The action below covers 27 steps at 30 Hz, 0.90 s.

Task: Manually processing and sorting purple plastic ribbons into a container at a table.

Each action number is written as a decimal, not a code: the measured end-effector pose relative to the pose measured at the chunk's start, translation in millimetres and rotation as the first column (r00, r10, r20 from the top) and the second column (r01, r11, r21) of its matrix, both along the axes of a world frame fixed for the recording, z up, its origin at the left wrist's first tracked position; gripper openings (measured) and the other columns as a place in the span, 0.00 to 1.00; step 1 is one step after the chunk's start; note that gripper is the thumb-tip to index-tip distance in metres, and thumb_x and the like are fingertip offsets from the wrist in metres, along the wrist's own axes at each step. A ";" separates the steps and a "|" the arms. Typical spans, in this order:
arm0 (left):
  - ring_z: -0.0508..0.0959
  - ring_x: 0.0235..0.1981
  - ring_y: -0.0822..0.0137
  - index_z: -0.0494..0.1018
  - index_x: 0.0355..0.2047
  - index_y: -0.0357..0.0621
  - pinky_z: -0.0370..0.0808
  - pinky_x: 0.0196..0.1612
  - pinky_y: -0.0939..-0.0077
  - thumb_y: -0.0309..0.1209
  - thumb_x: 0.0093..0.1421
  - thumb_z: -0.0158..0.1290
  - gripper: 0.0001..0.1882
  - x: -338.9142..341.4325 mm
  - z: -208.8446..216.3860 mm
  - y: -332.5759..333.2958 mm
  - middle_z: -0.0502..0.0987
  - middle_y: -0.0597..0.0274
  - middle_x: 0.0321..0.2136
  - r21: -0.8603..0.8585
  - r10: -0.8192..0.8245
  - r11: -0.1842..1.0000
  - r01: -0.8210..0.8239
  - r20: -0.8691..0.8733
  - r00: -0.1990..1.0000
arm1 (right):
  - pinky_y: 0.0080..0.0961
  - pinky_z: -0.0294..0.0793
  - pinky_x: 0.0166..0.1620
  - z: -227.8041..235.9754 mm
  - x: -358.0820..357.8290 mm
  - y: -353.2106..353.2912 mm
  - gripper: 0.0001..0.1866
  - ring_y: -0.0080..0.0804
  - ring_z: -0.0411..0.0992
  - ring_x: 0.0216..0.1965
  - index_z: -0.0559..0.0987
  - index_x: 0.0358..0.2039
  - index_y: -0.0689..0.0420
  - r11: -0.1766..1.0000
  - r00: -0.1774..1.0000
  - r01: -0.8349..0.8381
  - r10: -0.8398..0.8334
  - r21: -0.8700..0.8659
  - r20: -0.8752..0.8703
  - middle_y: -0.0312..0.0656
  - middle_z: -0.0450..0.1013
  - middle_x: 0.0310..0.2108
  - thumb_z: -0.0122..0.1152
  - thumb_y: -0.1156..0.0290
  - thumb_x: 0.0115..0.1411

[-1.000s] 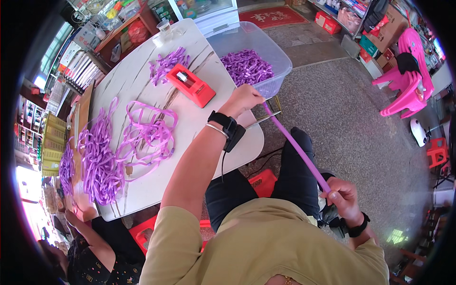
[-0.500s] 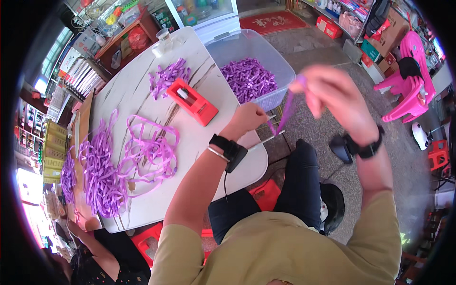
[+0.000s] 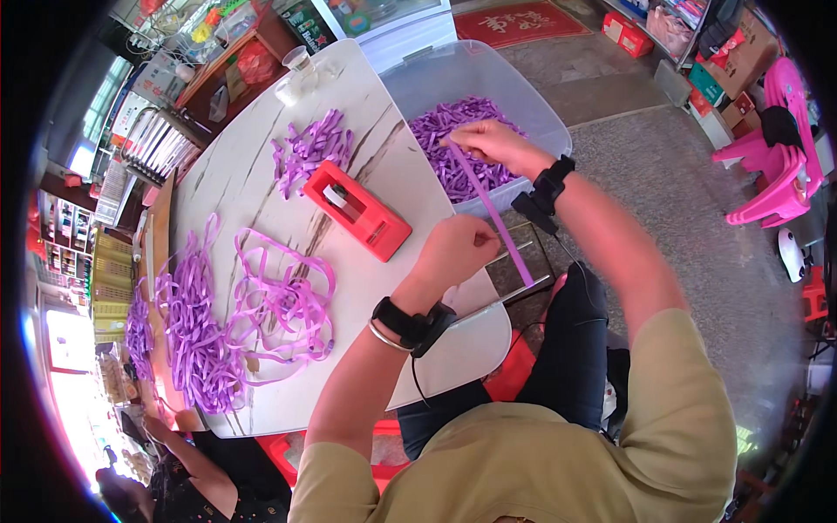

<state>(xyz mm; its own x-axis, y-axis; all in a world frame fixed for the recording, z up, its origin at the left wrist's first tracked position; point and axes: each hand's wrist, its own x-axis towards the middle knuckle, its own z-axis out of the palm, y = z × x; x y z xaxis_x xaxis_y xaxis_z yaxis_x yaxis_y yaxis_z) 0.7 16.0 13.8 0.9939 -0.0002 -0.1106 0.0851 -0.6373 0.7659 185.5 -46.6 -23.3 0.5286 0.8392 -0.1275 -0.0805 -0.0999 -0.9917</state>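
My right hand (image 3: 495,145) is closed on the end of a purple ribbon strip (image 3: 490,209). The strip slants down from its fingertips to the end of a metal rod (image 3: 506,299) jutting from the table edge. Beside the strip, over the table edge, my left hand (image 3: 457,254) has its fingers curled together; anything within them is hidden. A red tape dispenser (image 3: 384,235) lies on the table left of that hand. Beyond the right hand, a clear plastic tub (image 3: 532,103) holds a heap of folded purple ribbon pieces (image 3: 462,118).
On the white marbled table (image 3: 366,340) lie a small pile of ribbon pieces (image 3: 314,152), loose ribbon loops (image 3: 283,305) and a thick ribbon bundle (image 3: 199,331). Plastic cups (image 3: 298,63) stand at the far end. Another person (image 3: 196,479) sits at lower left. Pink chairs (image 3: 785,166) stand right.
My right hand has swung left and away from me to above the tub's near side, drawing the ribbon strip straight. The left hand has come slightly closer to me. The view has shifted a little.
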 end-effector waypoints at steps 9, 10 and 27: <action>0.70 0.15 0.71 0.75 0.26 0.39 0.66 0.22 0.78 0.33 0.46 0.56 0.10 -0.8 3.4 -8.7 0.72 0.60 0.13 0.030 0.018 0.999 -0.018 0.005 1.000 | 0.14 0.52 0.16 -75.9 -23.1 -20.8 0.12 0.13 0.56 0.15 0.77 0.24 0.56 0.974 0.987 0.154 -0.144 -0.167 0.066 0.26 0.62 0.15 0.53 0.60 0.53; 0.70 0.15 0.70 0.75 0.26 0.40 0.66 0.22 0.78 0.33 0.46 0.56 0.10 0.2 2.7 -9.1 0.72 0.60 0.14 0.022 0.012 1.000 -0.012 -0.006 1.000 | 0.14 0.53 0.16 -87.8 -26.1 -25.0 0.13 0.14 0.57 0.15 0.77 0.24 0.56 0.969 0.982 0.189 -0.184 -0.161 0.042 0.27 0.63 0.15 0.53 0.60 0.53; 0.71 0.19 0.75 0.75 0.26 0.33 0.67 0.25 0.77 0.31 0.46 0.54 0.12 8.7 -6.2 -4.0 0.75 0.57 0.17 -0.059 -0.085 0.995 0.081 -0.076 0.993 | 0.11 0.58 0.18 -73.2 -218.4 -212.6 0.15 0.14 0.60 0.14 0.76 0.34 0.57 0.948 0.974 0.101 -0.156 -0.301 -0.163 0.32 0.68 0.15 0.44 0.61 0.59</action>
